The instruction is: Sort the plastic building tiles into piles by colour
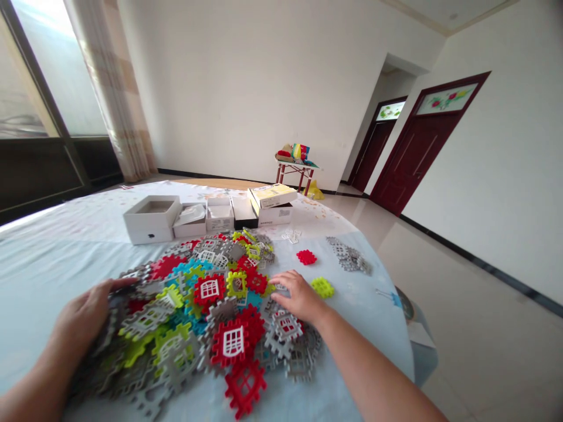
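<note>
A large heap of interlocking plastic tiles (176, 316) in red, lime, blue and grey covers the table in front of me. Some carry white window inserts, such as the red window tile (233, 341) near the front. My left hand (85, 313) rests along the heap's left side, fingers stretched out over grey tiles. At the right side, my right hand (301, 296) touches the heap with thumb and fingers apart, close to grey and white pieces; its fingertips partly hide them. A red tile (307, 257) and a lime tile (322, 287) lie separately beyond and beside that hand.
Behind the heap stands a row of boxes, including an open white box (152, 231) and a yellow-topped box (272, 196). Grey tiles (349, 257) lie grouped near the right edge of the round table. A stool (424, 346) stands beside it; a small table (295, 167) is farther back.
</note>
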`<state>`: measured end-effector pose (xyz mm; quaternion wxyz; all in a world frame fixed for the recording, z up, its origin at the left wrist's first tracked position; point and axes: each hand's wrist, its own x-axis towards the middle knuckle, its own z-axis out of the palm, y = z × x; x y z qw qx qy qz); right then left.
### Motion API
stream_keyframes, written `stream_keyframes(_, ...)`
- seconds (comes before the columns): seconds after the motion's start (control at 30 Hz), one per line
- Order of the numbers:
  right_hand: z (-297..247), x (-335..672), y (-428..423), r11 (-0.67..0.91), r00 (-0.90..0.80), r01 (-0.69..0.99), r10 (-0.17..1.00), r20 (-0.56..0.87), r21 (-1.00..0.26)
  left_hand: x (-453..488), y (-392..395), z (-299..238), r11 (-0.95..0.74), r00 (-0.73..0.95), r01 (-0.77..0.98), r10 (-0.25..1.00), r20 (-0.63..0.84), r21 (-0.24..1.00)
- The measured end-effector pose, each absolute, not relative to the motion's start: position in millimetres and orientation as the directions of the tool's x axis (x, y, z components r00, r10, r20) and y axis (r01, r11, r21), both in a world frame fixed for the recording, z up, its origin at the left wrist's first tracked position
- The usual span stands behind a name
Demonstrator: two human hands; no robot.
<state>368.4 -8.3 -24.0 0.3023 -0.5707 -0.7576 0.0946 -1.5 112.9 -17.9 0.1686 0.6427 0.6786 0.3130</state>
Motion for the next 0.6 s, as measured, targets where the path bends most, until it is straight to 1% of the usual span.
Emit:
stream_keyframes(0.1,-27.0,365.4,-5.4,0.339,-0.180,0.797,0.923,0.340,-0.500,-5.0,118.7,-25.3,0.053,-0.150,0.685,0.986,0.070,0.726)
stream_keyframes(0.13,-27.6,365.2,-4.5,0.338,-0.178,0.796,0.924,0.339,-0.503,-6.6,121.4,-28.3,0.063,-0.160,0.672,0.985,0.061,0.738)
stream_keyframes(0.33,-28.5,361.6,2.6,0.299,-0.174,0.813,0.944,0.280,-0.501,-8.3,124.9,-32.9,0.041,-0.138,0.626,0.989,0.058,0.779)
stream_keyframes(0.43,-25.2,357.4,5.6,0.308,-0.189,0.808,0.943,0.274,-0.501,-6.4,122.9,-30.6,0.033,-0.144,0.623,0.987,0.073,0.782)
stream_keyframes(0.53,-19.3,351.6,5.4,0.337,-0.188,0.812,0.924,0.333,-0.476,-7.5,125.0,-33.3,0.047,-0.150,0.612,0.987,0.057,0.789)
stream_keyframes(0.6,-14.5,346.3,2.7,0.320,-0.142,0.838,0.910,0.391,-0.442,-9.1,127.1,-36.3,0.059,-0.146,0.611,0.988,0.039,0.789)
